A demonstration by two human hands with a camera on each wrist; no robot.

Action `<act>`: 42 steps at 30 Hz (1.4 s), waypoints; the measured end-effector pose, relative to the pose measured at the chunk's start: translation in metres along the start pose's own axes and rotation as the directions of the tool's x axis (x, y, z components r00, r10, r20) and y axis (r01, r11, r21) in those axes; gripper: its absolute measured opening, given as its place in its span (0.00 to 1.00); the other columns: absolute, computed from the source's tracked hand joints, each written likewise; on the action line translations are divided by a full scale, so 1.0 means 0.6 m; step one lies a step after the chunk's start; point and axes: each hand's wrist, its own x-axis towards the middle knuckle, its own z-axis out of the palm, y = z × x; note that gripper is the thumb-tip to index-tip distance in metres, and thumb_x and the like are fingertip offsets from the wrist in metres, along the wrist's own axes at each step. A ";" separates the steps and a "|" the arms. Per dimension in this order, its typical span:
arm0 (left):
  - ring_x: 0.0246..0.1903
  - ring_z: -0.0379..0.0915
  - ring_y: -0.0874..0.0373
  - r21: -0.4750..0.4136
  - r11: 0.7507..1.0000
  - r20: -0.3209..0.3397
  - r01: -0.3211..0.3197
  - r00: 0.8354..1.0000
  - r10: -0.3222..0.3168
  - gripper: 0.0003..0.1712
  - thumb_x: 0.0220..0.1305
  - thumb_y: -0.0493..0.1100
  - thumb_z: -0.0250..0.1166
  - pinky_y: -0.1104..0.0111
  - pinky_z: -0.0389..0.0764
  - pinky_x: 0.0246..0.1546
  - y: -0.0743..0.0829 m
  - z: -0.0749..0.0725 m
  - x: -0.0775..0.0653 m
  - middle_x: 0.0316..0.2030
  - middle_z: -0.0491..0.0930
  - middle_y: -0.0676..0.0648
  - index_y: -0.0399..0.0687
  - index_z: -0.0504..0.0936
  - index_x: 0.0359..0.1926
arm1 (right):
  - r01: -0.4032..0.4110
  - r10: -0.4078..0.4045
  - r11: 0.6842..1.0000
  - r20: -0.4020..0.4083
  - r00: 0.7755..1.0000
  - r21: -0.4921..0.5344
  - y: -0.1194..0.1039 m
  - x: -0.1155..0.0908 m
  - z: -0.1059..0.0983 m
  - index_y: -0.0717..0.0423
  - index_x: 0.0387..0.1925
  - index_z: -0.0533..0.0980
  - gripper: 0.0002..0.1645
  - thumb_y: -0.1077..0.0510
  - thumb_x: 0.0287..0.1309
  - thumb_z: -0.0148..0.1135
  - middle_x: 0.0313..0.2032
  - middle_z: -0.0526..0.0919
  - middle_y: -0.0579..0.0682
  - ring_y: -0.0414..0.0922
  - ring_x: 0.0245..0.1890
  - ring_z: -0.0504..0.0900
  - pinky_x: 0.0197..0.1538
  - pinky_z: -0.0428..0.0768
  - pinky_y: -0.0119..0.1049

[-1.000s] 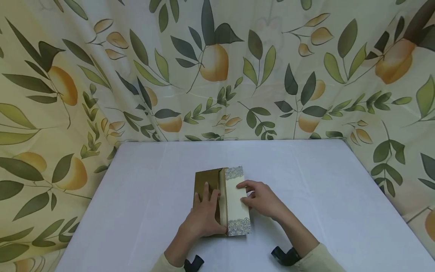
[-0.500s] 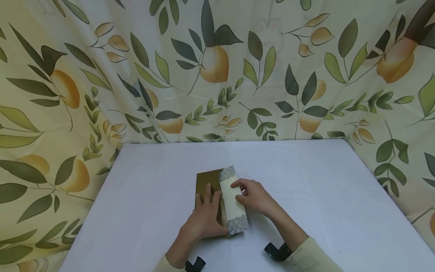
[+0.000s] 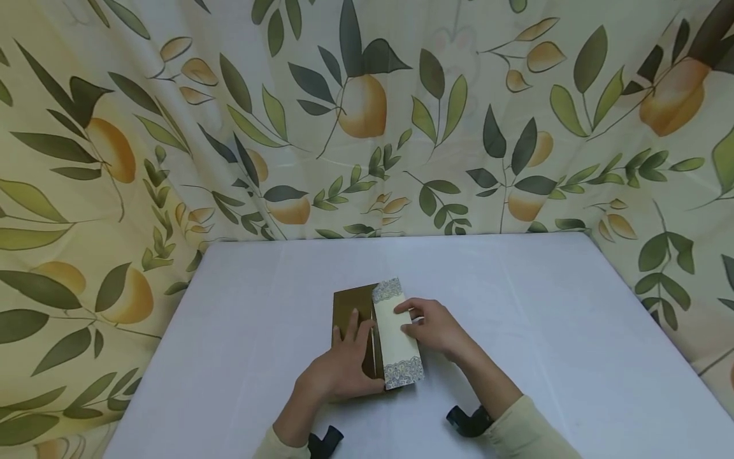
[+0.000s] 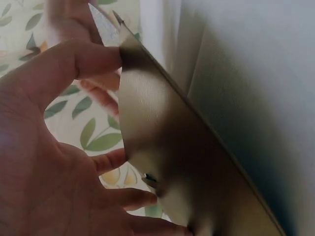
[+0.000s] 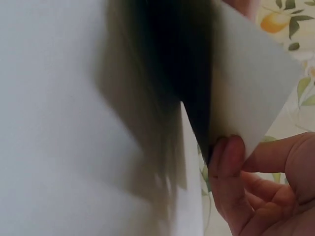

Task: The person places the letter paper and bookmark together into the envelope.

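On the white table (image 3: 275, 306) lies a folded, card-like thing with a gold-brown panel (image 3: 351, 303) on its left and a narrow cream flap (image 3: 397, 341) on its right. Blue-grey lace print bands both ends of the flap. My left hand (image 3: 341, 370) rests on the gold panel with fingers spread, its thumb reaching the flap's near left corner. My right hand (image 3: 438, 326) pinches the flap's right edge. In the right wrist view, the pale side of the flap (image 5: 256, 83) stands tilted up, caught between thumb and fingers (image 5: 229, 167). The left wrist view shows the gold panel (image 4: 157, 113) under my left fingertips.
A curtain (image 3: 367, 178) printed with leaves and orange fruit hangs behind the table and along its sides. Black wrist-worn devices (image 3: 469, 422) show below both hands, by the pale sleeves (image 3: 533, 428).
The cream flap has tilted and swung left over the strip between it and the gold panel, then slightly back right. My right hand moved with it; my left hand stayed on the panel.
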 end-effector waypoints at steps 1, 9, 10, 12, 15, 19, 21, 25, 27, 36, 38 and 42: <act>0.65 0.36 0.25 -0.002 1.000 0.007 -0.003 1.000 0.003 0.57 0.44 0.62 0.70 0.55 0.76 0.24 -0.001 -0.001 0.000 0.73 0.30 0.44 0.60 0.48 0.70 | -0.007 0.007 1.000 -0.008 1.000 -0.004 0.000 0.000 0.002 0.55 0.45 0.80 0.18 0.69 0.51 0.65 0.30 0.80 0.50 0.44 0.28 0.80 0.29 0.76 0.38; 0.64 0.37 0.23 -0.030 0.999 0.010 -0.030 0.999 0.031 0.58 0.42 0.63 0.72 0.47 0.77 0.35 -0.006 -0.010 0.000 0.73 0.30 0.42 0.56 0.49 0.69 | -0.049 0.050 0.995 -0.009 0.999 0.089 0.000 -0.001 0.016 0.53 0.46 0.79 0.19 0.67 0.50 0.66 0.30 0.81 0.50 0.45 0.25 0.79 0.29 0.77 0.40; 0.64 0.37 0.23 -0.032 0.999 0.011 -0.035 0.999 0.035 0.58 0.42 0.63 0.72 0.46 0.77 0.37 -0.006 -0.010 0.000 0.73 0.30 0.41 0.55 0.49 0.69 | -0.054 0.055 0.994 -0.007 0.998 0.100 0.000 -0.002 0.017 0.53 0.46 0.79 0.19 0.67 0.51 0.66 0.30 0.81 0.50 0.45 0.24 0.79 0.29 0.78 0.40; 0.63 0.37 0.22 -0.036 0.999 0.010 -0.038 0.999 0.038 0.59 0.42 0.63 0.72 0.45 0.76 0.38 -0.007 -0.011 0.000 0.73 0.30 0.40 0.54 0.48 0.69 | -0.048 0.048 0.993 -0.001 0.999 0.108 0.000 -0.003 0.018 0.52 0.46 0.79 0.19 0.67 0.51 0.66 0.30 0.81 0.50 0.46 0.24 0.79 0.29 0.78 0.41; 0.63 0.38 0.22 -0.028 0.999 0.003 -0.036 0.999 0.036 0.59 0.41 0.63 0.73 0.47 0.77 0.36 -0.007 -0.010 0.000 0.73 0.30 0.40 0.54 0.49 0.69 | -0.027 0.025 0.993 0.022 0.999 0.111 0.002 -0.005 0.017 0.52 0.47 0.78 0.19 0.66 0.52 0.66 0.30 0.81 0.50 0.46 0.23 0.79 0.29 0.77 0.41; 0.64 0.38 0.23 -0.027 0.999 -0.004 -0.030 1.000 0.030 0.59 0.40 0.63 0.74 0.48 0.78 0.33 -0.005 -0.006 0.001 0.73 0.30 0.41 0.56 0.51 0.68 | -0.005 -0.006 0.990 0.078 0.997 0.143 0.010 -0.008 0.011 0.53 0.47 0.77 0.19 0.67 0.52 0.66 0.31 0.81 0.52 0.46 0.25 0.79 0.30 0.78 0.43; 0.64 0.38 0.24 -0.022 0.999 0.001 -0.026 1.000 0.026 0.59 0.39 0.63 0.74 0.49 0.78 0.32 -0.004 -0.003 0.001 0.73 0.29 0.42 0.57 0.51 0.68 | 0.004 -0.022 0.986 0.107 0.994 0.164 0.014 -0.010 0.009 0.54 0.48 0.77 0.19 0.67 0.52 0.66 0.32 0.81 0.54 0.47 0.27 0.80 0.32 0.79 0.44; 0.65 0.36 0.25 -0.013 1.000 0.013 -0.016 1.000 0.017 0.59 0.40 0.62 0.74 0.51 0.78 0.31 -0.003 -0.002 0.001 0.73 0.28 0.44 0.59 0.50 0.69 | 0.023 -0.044 0.983 0.114 0.993 0.180 0.016 -0.011 0.013 0.54 0.48 0.76 0.19 0.66 0.53 0.66 0.33 0.81 0.54 0.48 0.28 0.80 0.33 0.80 0.43; 0.65 0.36 0.25 -0.013 1.000 0.014 -0.017 1.000 0.017 0.59 0.40 0.62 0.74 0.51 0.78 0.32 -0.003 -0.003 0.002 0.73 0.27 0.44 0.58 0.49 0.69 | 0.040 -0.052 0.987 0.078 0.996 0.158 0.012 -0.011 0.020 0.55 0.47 0.73 0.20 0.65 0.52 0.67 0.33 0.81 0.53 0.47 0.26 0.80 0.30 0.79 0.41; 0.64 0.33 0.23 -0.056 0.997 0.000 -0.048 0.999 0.048 0.59 0.44 0.63 0.72 0.52 0.78 0.31 -0.013 0.002 0.004 0.72 0.24 0.44 0.59 0.46 0.70 | 0.021 -0.022 0.991 0.006 1.000 0.134 -0.001 -0.004 0.058 0.60 0.40 0.67 0.22 0.61 0.50 0.71 0.31 0.84 0.49 0.44 0.27 0.82 0.29 0.80 0.39; 0.64 0.33 0.22 -0.052 0.998 -0.004 -0.046 0.999 0.046 0.59 0.44 0.63 0.72 0.50 0.78 0.33 -0.013 0.002 0.005 0.72 0.24 0.43 0.59 0.47 0.70 | 0.014 -0.018 0.990 0.031 0.999 0.138 0.001 -0.004 0.058 0.61 0.40 0.69 0.19 0.60 0.51 0.70 0.30 0.84 0.49 0.44 0.28 0.83 0.30 0.80 0.39; 0.64 0.33 0.22 -0.050 0.998 -0.008 -0.041 0.999 0.040 0.59 0.44 0.62 0.73 0.49 0.78 0.33 -0.011 0.000 0.004 0.72 0.24 0.43 0.58 0.46 0.70 | -0.034 0.000 0.960 0.122 0.992 0.278 0.005 -0.006 0.051 0.64 0.41 0.71 0.16 0.65 0.53 0.67 0.31 0.84 0.53 0.48 0.30 0.83 0.35 0.81 0.41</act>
